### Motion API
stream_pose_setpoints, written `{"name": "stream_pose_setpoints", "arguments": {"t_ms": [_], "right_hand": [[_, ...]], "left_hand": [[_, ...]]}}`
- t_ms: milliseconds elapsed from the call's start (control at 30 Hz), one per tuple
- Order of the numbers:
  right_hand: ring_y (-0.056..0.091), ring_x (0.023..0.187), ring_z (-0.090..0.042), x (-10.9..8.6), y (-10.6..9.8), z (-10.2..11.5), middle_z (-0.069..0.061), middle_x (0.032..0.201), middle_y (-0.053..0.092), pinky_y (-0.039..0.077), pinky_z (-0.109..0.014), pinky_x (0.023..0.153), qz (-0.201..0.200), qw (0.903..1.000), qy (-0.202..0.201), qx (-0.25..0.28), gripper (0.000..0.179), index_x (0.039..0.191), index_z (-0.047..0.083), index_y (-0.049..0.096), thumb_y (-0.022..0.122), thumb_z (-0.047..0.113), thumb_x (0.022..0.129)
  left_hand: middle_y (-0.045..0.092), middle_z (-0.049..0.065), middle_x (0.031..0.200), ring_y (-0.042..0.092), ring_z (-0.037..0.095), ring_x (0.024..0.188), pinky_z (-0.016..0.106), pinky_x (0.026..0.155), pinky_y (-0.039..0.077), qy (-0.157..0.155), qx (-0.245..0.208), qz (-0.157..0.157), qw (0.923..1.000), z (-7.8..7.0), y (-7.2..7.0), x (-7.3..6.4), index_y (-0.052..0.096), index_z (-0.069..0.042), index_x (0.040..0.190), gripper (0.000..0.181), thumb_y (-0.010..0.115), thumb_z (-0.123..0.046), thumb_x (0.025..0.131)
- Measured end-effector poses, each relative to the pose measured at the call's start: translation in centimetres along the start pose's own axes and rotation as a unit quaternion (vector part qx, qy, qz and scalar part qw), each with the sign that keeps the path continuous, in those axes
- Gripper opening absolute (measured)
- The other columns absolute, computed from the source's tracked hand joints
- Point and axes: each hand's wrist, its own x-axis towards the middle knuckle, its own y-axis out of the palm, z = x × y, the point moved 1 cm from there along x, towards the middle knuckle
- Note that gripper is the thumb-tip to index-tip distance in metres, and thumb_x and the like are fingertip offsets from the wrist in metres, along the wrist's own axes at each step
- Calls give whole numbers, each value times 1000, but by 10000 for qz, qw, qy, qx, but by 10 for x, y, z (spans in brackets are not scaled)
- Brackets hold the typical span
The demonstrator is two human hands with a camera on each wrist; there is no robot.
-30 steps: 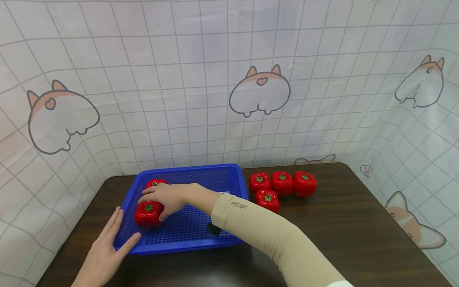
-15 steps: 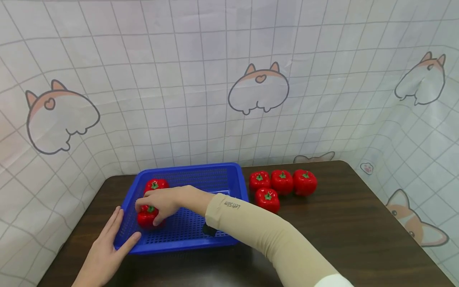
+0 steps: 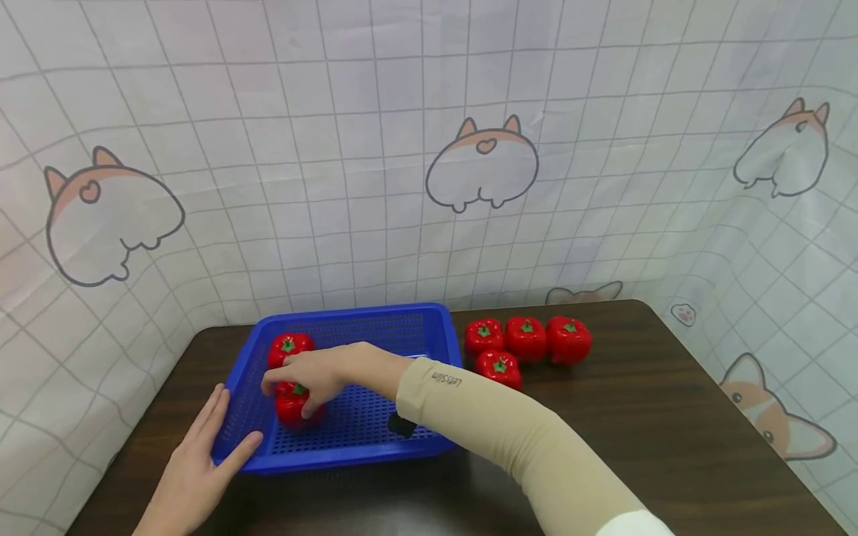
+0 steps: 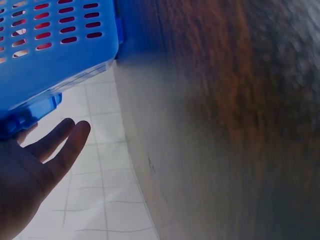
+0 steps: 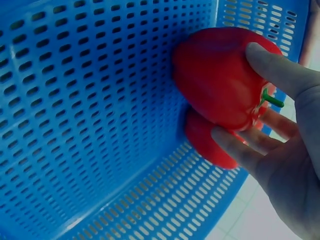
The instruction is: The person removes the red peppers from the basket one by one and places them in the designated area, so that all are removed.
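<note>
Inside the blue plastic basket (image 3: 355, 455), my right hand (image 3: 320, 374) holds a red bell pepper (image 5: 220, 75) with a green stem, its thumb on one side and its fingers on the other. The pepper appears to rest on the basket floor near the left end. Behind it sits a second red bell pepper (image 3: 290, 345), partly covered by that hand. My left hand (image 3: 194, 469) is at the basket's front left corner, fingers extended along the outside and thumb by the front rim. In the left wrist view its fingers (image 4: 70, 145) are straight and spread beside the basket.
Several more red bell peppers (image 3: 526, 339) stand in a cluster on the dark wooden table (image 3: 643, 402), right of the basket. A white gridded cloth (image 3: 348, 186) with cartoon animals hangs behind and at the sides. A small black object (image 3: 401, 424) shows below the right wrist.
My right hand and the pepper it holds have shifted slightly right inside the basket. More of the rear pepper shows than a second ago. My left hand stays at the basket corner.
</note>
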Motion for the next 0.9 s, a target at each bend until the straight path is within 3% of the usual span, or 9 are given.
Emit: {"name": "stream_pose_setpoints", "arguments": {"t_ms": [167,433,900], "right_hand": [[40,131,-4,-8,-2,-1,10,146,47,42,-25,108,170,9996,95,-219,61,148,33,49,77,28,93],[44,124,-5,-26,-5,-7,9,137,52,47,-23,99,265,9991,22,-330,57,142,29,55,80,22,91],[43,134,-12,-70,-16,-23,3,147,50,49,-28,100,-33,9999,-116,-19,51,140,28,58,77,18,94]], "left_hand": [[9,16,171,25,56,145,79,102,27,-106,94,62,9999,0,-2,1,14,-8,165,90,61,-49,101],[6,15,171,24,57,145,79,103,26,-147,131,42,9998,1,-2,-1,13,-7,165,90,61,-50,102],[5,15,171,22,58,145,79,104,25,-170,92,68,9998,1,3,0,14,-7,165,90,61,-50,102]]}}
